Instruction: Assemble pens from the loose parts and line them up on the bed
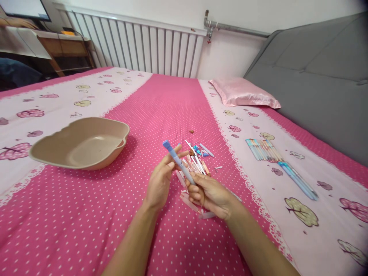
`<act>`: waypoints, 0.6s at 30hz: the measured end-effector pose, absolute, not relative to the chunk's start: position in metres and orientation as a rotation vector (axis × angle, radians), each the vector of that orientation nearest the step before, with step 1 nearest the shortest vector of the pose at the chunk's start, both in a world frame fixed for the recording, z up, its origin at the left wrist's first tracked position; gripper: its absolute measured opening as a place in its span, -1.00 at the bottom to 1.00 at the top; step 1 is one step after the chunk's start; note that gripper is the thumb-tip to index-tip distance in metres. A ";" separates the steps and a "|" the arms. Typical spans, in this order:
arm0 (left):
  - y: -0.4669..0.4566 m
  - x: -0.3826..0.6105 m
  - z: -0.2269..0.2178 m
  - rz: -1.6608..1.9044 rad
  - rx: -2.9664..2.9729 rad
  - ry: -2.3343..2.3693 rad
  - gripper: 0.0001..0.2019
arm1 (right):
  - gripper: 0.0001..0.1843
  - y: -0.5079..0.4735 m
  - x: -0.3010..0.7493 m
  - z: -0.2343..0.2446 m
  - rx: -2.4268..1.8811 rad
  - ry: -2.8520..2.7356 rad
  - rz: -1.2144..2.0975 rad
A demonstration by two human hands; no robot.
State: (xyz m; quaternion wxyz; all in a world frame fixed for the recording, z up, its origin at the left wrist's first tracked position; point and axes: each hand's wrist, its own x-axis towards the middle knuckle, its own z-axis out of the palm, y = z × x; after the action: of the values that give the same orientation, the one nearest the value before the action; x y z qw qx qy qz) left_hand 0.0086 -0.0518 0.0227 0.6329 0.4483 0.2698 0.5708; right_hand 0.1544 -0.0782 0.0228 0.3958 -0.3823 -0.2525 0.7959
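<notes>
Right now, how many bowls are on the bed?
1. The beige bowl sits empty on the pink bedspread, to the left of the left hand and right hand, which hold a blue pen. None seems hidden.

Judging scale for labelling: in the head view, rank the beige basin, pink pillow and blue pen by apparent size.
1. beige basin
2. pink pillow, farther off, so real order unsure
3. blue pen

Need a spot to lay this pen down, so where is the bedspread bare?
Bare pink spread lies between the bowl and the left hand, and beyond the parts pile toward the radiator. Crowded: the pile by the right hand, and the pen rows to its right.
</notes>
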 end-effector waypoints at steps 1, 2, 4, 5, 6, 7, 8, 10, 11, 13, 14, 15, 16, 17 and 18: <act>-0.052 0.009 0.024 1.334 1.005 0.597 -0.62 | -0.69 -0.078 0.154 0.023 -0.974 -0.645 2.014; -0.052 0.009 0.025 1.373 0.987 0.590 -0.61 | -0.68 -0.079 0.154 0.023 -0.982 -0.651 2.010; -0.051 0.009 0.026 1.456 0.947 0.615 -0.63 | -0.67 -0.079 0.153 0.022 -0.992 -0.669 1.998; -0.050 0.009 0.026 1.484 0.920 0.643 -0.67 | -0.66 -0.080 0.153 0.022 -0.994 -0.681 1.994; -0.050 0.010 0.025 1.502 0.888 0.675 -0.70 | -0.65 -0.080 0.152 0.021 -0.994 -0.692 1.989; -0.049 0.010 0.025 1.513 0.854 0.707 -0.73 | -0.64 -0.081 0.152 0.021 -0.991 -0.704 1.989; -0.048 0.010 0.024 1.515 0.824 0.734 -0.74 | -0.63 -0.081 0.151 0.020 -0.987 -0.712 1.991; -0.048 0.010 0.023 1.503 0.784 0.757 -0.74 | -0.62 -0.081 0.151 0.019 -0.973 -0.721 2.007; -0.048 0.010 0.022 1.492 0.776 0.756 -0.75 | -0.62 -0.080 0.152 0.019 -0.963 -0.718 2.022; -0.048 0.009 0.021 1.464 0.786 0.750 -0.76 | -0.63 -0.080 0.152 0.019 -0.944 -0.692 2.067; -0.048 0.008 0.021 1.451 0.803 0.749 -0.77 | -0.64 -0.079 0.153 0.019 -0.936 -0.674 2.091; -0.049 0.008 0.021 1.440 0.823 0.748 -0.78 | -0.65 -0.079 0.153 0.019 -0.929 -0.655 2.112; -0.049 0.007 0.022 1.427 0.844 0.742 -0.79 | -0.65 -0.079 0.154 0.019 -0.925 -0.639 2.127; -0.050 0.007 0.022 1.407 0.862 0.733 -0.80 | -0.66 -0.079 0.154 0.019 -0.921 -0.626 2.138; -0.050 0.007 0.023 1.380 0.876 0.720 -0.80 | -0.66 -0.079 0.154 0.020 -0.916 -0.617 2.146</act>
State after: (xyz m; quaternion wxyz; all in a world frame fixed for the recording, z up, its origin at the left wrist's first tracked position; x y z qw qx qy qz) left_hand 0.0068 -0.0505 0.0232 0.6270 0.3822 0.3139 0.6019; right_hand 0.1541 -0.0787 0.0198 0.3561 -0.3548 -0.2387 0.8309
